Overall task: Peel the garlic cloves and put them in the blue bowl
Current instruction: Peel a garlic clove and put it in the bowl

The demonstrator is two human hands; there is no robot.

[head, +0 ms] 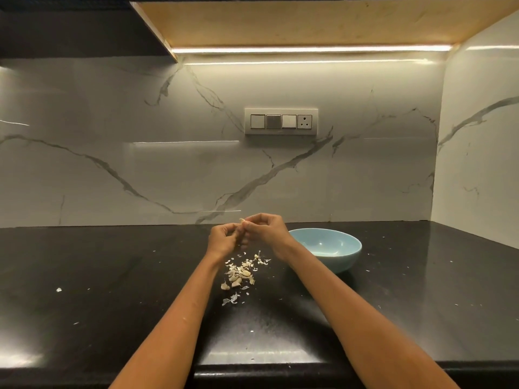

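Head view, nearest first: two bare forearms reach forward from the bottom edge over a black countertop [112,276], converging toward the middle. Between them on the counter lies a scatter of garlic cloves and papery skins [240,273], with a few loose flakes strewn further out. Beyond that pile the two hands meet, raised above the counter. The left hand [223,240] has its fingers curled inward, fingertips pressed toward the right hand. The right hand [266,228] is likewise curled, pinching a garlic clove [242,220] whose pale tip shows just above the fingertips; whether the left fingers also grip the clove cannot be told. Just right of the hands, partly behind the right wrist, sits the blue bowl [331,248], its visible interior bare. Behind everything rises a marble-patterned wall carrying a switch panel [281,121].
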